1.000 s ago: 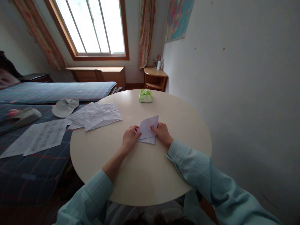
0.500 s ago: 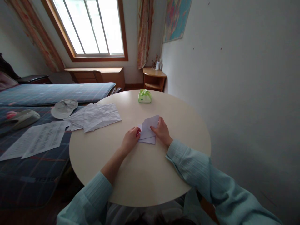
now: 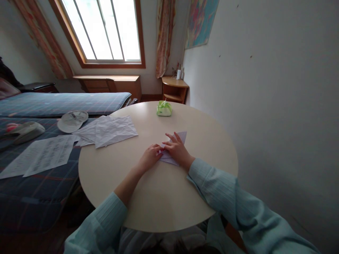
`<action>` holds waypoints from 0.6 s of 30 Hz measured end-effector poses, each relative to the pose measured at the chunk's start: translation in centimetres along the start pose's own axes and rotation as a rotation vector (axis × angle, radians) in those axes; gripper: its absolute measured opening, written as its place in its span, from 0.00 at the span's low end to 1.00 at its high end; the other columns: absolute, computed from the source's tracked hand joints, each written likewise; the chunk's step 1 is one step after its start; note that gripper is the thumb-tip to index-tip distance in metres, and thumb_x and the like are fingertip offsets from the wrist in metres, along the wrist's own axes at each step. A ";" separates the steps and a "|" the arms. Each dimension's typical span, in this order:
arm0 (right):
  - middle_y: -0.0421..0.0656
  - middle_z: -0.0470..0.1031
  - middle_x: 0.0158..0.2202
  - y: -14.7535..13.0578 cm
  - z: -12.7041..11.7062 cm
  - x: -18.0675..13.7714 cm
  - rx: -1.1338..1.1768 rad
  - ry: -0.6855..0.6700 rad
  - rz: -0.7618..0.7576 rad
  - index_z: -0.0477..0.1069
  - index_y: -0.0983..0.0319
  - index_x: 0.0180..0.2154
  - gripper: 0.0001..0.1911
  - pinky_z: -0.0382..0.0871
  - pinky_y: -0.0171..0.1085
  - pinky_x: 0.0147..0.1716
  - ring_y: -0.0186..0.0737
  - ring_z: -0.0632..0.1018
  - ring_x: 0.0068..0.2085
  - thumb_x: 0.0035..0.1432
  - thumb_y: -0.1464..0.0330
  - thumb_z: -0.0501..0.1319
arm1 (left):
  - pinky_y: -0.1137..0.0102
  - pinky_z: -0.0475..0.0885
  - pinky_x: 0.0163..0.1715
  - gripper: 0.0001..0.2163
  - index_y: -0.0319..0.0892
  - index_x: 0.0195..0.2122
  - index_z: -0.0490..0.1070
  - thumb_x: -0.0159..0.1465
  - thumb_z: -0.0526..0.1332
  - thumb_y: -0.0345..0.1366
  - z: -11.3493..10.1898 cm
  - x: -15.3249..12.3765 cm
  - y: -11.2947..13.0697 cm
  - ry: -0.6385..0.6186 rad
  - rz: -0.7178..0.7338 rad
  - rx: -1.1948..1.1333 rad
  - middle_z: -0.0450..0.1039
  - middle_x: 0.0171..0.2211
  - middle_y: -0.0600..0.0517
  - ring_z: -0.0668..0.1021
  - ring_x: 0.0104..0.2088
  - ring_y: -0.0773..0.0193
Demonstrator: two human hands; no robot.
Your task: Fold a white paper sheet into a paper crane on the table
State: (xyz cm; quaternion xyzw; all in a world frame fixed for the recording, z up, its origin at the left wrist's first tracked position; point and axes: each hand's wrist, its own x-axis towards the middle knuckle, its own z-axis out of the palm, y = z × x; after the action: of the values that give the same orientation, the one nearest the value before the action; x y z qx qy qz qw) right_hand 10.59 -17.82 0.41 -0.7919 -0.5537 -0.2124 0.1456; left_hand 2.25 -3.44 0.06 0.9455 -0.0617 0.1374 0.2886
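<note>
A small folded white paper (image 3: 182,136) lies on the round beige table (image 3: 159,197). My right hand (image 3: 176,149) lies flat on top of it, fingers stretched out and pressing it down, hiding most of it. My left hand (image 3: 150,157) touches the paper's left edge with curled fingertips pinched at the fold. Both sleeves are pale blue.
Several crumpled white sheets (image 3: 111,129) lie at the table's left edge. A green tissue pack (image 3: 164,108) sits at the far side. A bed (image 3: 34,148) to the left holds printed sheets (image 3: 42,155), a white cap (image 3: 72,120) and a grey object. A white wall is close on the right.
My right hand has moved from the paper's right edge onto its top, flattening the raised flap. My left hand has shifted slightly right along the left edge.
</note>
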 end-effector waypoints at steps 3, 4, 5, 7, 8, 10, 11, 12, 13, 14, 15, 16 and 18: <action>0.41 0.76 0.36 0.2 0.1 0.0 0.031 -0.034 0.000 0.73 0.60 0.29 0.07 0.47 0.50 0.55 0.44 0.67 0.50 0.54 0.72 0.57 | 0.74 0.69 0.32 0.09 0.41 0.34 0.72 0.54 0.56 0.27 -0.6 -0.1 -0.3 -0.053 -0.033 -0.041 0.72 0.34 0.50 0.72 0.28 0.69; 0.42 0.76 0.34 0.2 0.1 0.0 0.046 -0.041 -0.002 0.73 0.61 0.29 0.07 0.49 0.48 0.55 0.42 0.68 0.48 0.54 0.73 0.57 | 0.74 0.68 0.31 0.08 0.41 0.33 0.72 0.54 0.56 0.27 -0.8 -0.2 -0.4 -0.063 -0.043 -0.040 0.72 0.33 0.51 0.72 0.27 0.70; 0.42 0.76 0.33 0.2 0.1 0.0 0.065 -0.048 -0.008 0.73 0.61 0.29 0.07 0.51 0.46 0.54 0.40 0.69 0.45 0.54 0.73 0.57 | 0.74 0.68 0.30 0.07 0.40 0.32 0.72 0.53 0.56 0.28 -1.0 -0.2 -0.4 -0.064 -0.051 -0.028 0.71 0.31 0.51 0.72 0.26 0.70; 0.42 0.75 0.31 0.1 0.0 0.0 0.107 -0.061 -0.030 0.72 0.61 0.30 0.06 0.53 0.42 0.52 0.37 0.70 0.41 0.53 0.74 0.56 | 0.74 0.67 0.27 0.05 0.40 0.28 0.71 0.53 0.56 0.29 -1.3 -0.4 -0.3 -0.054 -0.057 0.017 0.70 0.27 0.52 0.70 0.25 0.69; 0.42 0.75 0.31 0.1 0.0 0.1 0.121 -0.067 -0.043 0.72 0.61 0.30 0.06 0.54 0.40 0.51 0.37 0.70 0.39 0.53 0.74 0.56 | 0.74 0.66 0.26 0.04 0.40 0.27 0.70 0.53 0.56 0.29 -1.4 -0.5 -0.2 -0.049 -0.057 0.040 0.69 0.25 0.53 0.70 0.24 0.69; 0.42 0.74 0.30 0.0 0.1 0.1 0.126 -0.071 -0.061 0.71 0.62 0.29 0.06 0.56 0.39 0.48 0.37 0.70 0.38 0.53 0.73 0.56 | 0.75 0.64 0.25 0.04 0.39 0.25 0.69 0.52 0.55 0.29 -1.6 -0.6 -0.1 -0.056 -0.051 0.064 0.68 0.24 0.53 0.69 0.23 0.70; 0.42 0.74 0.29 0.0 0.1 0.0 0.119 -0.068 -0.069 0.71 0.62 0.28 0.06 0.56 0.39 0.47 0.37 0.69 0.37 0.54 0.73 0.56 | 0.75 0.64 0.25 0.05 0.39 0.25 0.69 0.52 0.55 0.28 -1.7 -0.6 0.0 -0.069 -0.049 0.062 0.68 0.23 0.53 0.68 0.23 0.70; 0.43 0.74 0.29 0.0 0.1 0.0 0.109 -0.063 -0.078 0.71 0.62 0.27 0.06 0.57 0.39 0.46 0.37 0.69 0.37 0.54 0.73 0.56 | 0.75 0.63 0.25 0.05 0.39 0.25 0.69 0.52 0.54 0.27 -1.8 -0.6 0.1 -0.088 -0.047 0.053 0.68 0.23 0.53 0.68 0.23 0.70; 0.43 0.74 0.29 0.0 0.1 0.0 0.098 -0.056 -0.087 0.71 0.62 0.27 0.06 0.57 0.39 0.44 0.38 0.69 0.37 0.53 0.73 0.56 | 0.76 0.63 0.25 0.06 0.39 0.25 0.69 0.51 0.54 0.26 -1.9 -0.7 0.2 -0.109 -0.046 0.044 0.68 0.24 0.53 0.68 0.23 0.71; 0.43 0.73 0.30 0.0 0.2 0.0 0.087 -0.048 -0.098 0.70 0.63 0.27 0.06 0.57 0.39 0.43 0.38 0.68 0.37 0.53 0.72 0.57 | 0.76 0.63 0.25 0.06 0.39 0.25 0.69 0.51 0.54 0.26 -2.0 -0.7 0.3 -0.127 -0.045 0.038 0.68 0.24 0.53 0.68 0.23 0.71; 0.43 0.73 0.30 0.0 0.2 0.0 0.078 -0.040 -0.110 0.70 0.63 0.26 0.05 0.57 0.39 0.43 0.38 0.68 0.37 0.53 0.72 0.57 | 0.76 0.63 0.25 0.06 0.38 0.25 0.69 0.50 0.53 0.25 -2.1 -0.8 0.4 -0.140 -0.044 0.040 0.68 0.24 0.53 0.68 0.23 0.71; 0.43 0.73 0.31 0.0 0.2 -0.1 0.072 -0.033 -0.121 0.70 0.63 0.26 0.05 0.57 0.39 0.43 0.38 0.68 0.37 0.52 0.72 0.57 | 0.76 0.63 0.25 0.06 0.38 0.24 0.69 0.50 0.53 0.26 -2.2 -0.9 0.4 -0.143 -0.046 0.049 0.68 0.23 0.53 0.68 0.23 0.71; 0.43 0.73 0.32 0.0 0.2 -0.1 0.076 -0.029 -0.137 0.70 0.63 0.27 0.04 0.57 0.39 0.42 0.38 0.68 0.37 0.51 0.73 0.58 | 0.76 0.62 0.25 0.05 0.38 0.24 0.68 0.50 0.54 0.26 -2.3 -1.0 0.5 -0.130 -0.050 0.081 0.67 0.23 0.53 0.67 0.23 0.70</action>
State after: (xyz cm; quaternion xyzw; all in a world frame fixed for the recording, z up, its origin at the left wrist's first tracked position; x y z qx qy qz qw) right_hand 10.56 -17.80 0.17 -0.7492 -0.6162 -0.1891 0.1524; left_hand 0.65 -2.54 1.85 0.9645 -0.0513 0.0710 0.2490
